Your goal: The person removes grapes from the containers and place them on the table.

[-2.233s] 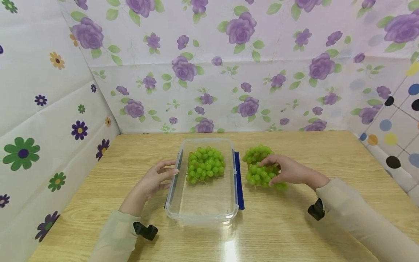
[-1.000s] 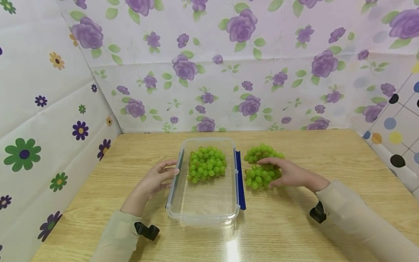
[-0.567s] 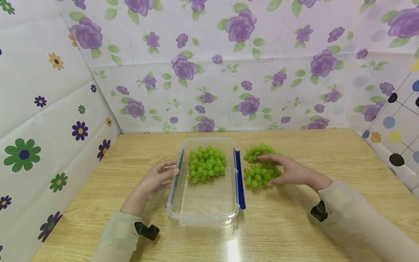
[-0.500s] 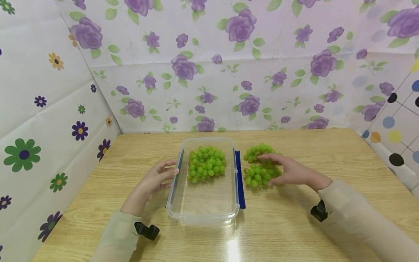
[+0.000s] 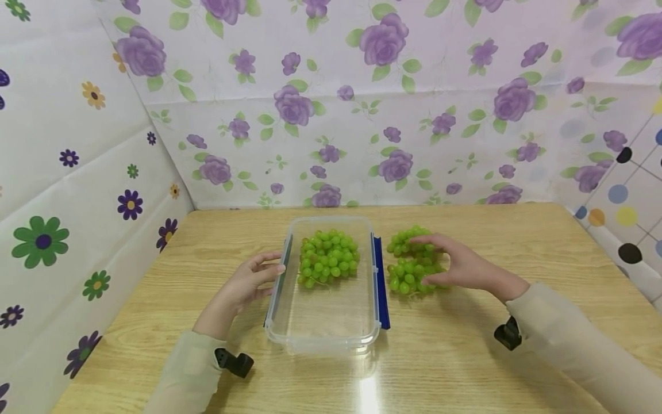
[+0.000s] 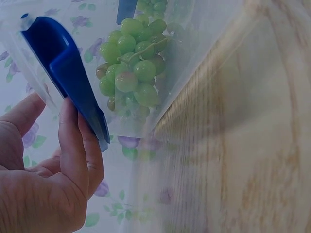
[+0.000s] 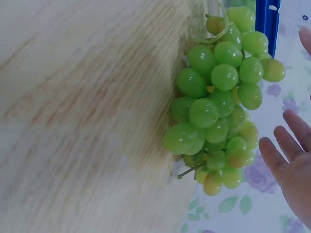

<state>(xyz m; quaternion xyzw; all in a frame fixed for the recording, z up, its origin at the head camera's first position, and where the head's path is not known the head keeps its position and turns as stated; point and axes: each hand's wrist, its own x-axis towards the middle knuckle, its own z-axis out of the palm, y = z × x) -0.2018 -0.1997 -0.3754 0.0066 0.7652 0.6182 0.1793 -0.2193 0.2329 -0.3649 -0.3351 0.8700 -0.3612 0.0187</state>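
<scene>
A clear plastic box (image 5: 326, 322) with blue latches holds a bunch of green grapes (image 5: 331, 256) toward its far end. My left hand (image 5: 248, 284) touches the box's left side. In the left wrist view its fairly straight fingers (image 6: 73, 141) rest at the blue latch (image 6: 65, 73), and the thumb overlaps the clear rim. Right of the box lie two more green bunches, the far bunch (image 5: 405, 238) behind the near bunch (image 5: 408, 277). Over the near one my right hand (image 5: 460, 264) spreads thumb and fingers. In the right wrist view its fingertips (image 7: 266, 145) show beside the grapes (image 7: 216, 107), holding nothing.
The right-hand blue latch (image 5: 381, 284) hangs outward between the box and the loose grapes. Wood-grain table (image 5: 445, 351) surrounds everything. Flower-print sheets (image 5: 331, 115) stand at the back and left, with a dotted sheet (image 5: 628, 230) at the right.
The near bunch's right end, which stuck out past my right hand, has drawn in. My right fingers have shifted slightly up and away from the grapes. The left hand stays at the box.
</scene>
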